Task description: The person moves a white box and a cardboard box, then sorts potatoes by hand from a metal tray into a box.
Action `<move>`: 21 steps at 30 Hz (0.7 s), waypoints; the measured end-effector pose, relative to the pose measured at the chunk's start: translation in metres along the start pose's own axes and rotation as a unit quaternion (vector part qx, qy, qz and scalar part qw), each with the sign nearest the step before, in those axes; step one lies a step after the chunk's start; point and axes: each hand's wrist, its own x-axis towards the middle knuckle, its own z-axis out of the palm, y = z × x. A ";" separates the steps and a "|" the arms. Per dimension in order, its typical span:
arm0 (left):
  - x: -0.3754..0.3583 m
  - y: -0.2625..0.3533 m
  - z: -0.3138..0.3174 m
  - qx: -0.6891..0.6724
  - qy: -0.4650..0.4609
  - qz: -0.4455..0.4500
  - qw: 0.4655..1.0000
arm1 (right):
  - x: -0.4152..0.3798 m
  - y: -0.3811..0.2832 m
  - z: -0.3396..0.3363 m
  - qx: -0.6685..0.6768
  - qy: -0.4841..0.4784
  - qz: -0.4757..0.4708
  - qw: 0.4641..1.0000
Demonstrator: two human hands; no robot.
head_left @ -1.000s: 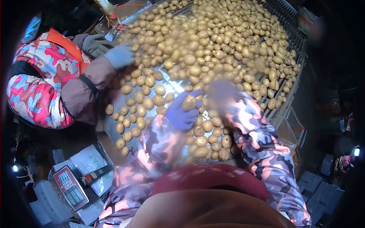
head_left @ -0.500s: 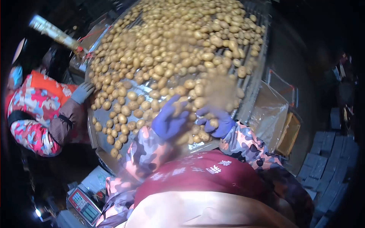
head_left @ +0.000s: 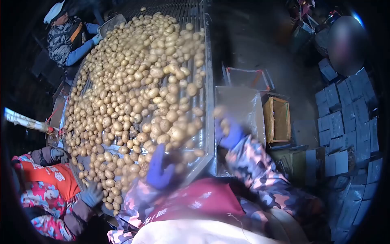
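Note:
A thick layer of potatoes (head_left: pixel 122 97) covers the slatted sorting table (head_left: pixel 208 81) before me. My left hand (head_left: pixel 159 170), in a purple glove, hovers at the near edge of the potatoes with its fingers and thumb apart and nothing visible in it. Beyond the table's right rim, my right hand (head_left: pixel 231 136) is closed around potatoes (head_left: pixel 223 122), blurred by motion. Beneath that hand lies an open carton (head_left: pixel 239 103) lined with clear plastic.
A wooden crate (head_left: pixel 278 120) stands right of the carton. Stacked boxes (head_left: pixel 345 118) fill the far right. At lower left, a co-worker's gloved hand (head_left: pixel 92 195) rests by the potatoes. Another person (head_left: pixel 71 40) at upper left holds a scoop-like container (head_left: pixel 113 25) against the pile.
My view has swung to the right. My right hand has left the potato table and moved right over the carton with potatoes in it. My left hand has stayed near the potatoes.

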 end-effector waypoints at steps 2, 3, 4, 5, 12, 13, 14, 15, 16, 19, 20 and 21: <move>-0.009 -0.025 -0.002 0.109 0.023 0.040 0.993 | 0.050 -0.081 -0.045 0.351 -0.145 0.159 0.911; -0.012 -0.036 -0.003 0.209 0.033 0.092 0.973 | 0.043 -0.120 -0.039 0.176 0.061 0.080 0.979; -0.020 -0.049 -0.002 0.254 0.036 0.104 0.961 | 0.040 -0.127 -0.034 0.146 0.123 0.004 0.982; -0.022 -0.055 -0.002 0.300 0.042 0.118 0.946 | 0.039 -0.133 -0.018 0.112 0.182 -0.071 0.974; -0.010 -0.036 -0.003 0.395 0.028 0.251 0.883 | -0.039 -0.063 -0.069 -0.028 0.148 0.002 0.989; -0.008 -0.036 -0.001 0.398 0.038 0.270 0.876 | -0.059 -0.050 -0.066 -0.143 0.194 -0.050 0.969; -0.008 -0.032 0.001 0.403 0.032 0.263 0.876 | -0.079 -0.038 -0.061 -0.258 0.251 -0.089 0.929; -0.007 -0.032 -0.002 0.416 0.017 0.281 0.865 | -0.103 -0.043 -0.026 -0.166 0.264 -0.075 0.947; -0.014 -0.050 -0.001 0.382 0.014 0.227 0.896 | -0.123 -0.051 -0.010 -0.072 0.272 -0.064 0.957; -0.024 -0.052 0.009 0.369 0.021 0.135 0.919 | -0.168 -0.060 -0.128 -0.389 0.223 -0.266 0.853; -0.025 -0.051 0.010 0.364 0.018 0.125 0.923 | -0.189 -0.072 -0.130 -0.408 0.266 -0.279 0.828; -0.025 -0.051 0.009 0.362 0.017 0.114 0.925 | -0.212 -0.083 -0.135 -0.424 0.308 -0.289 0.801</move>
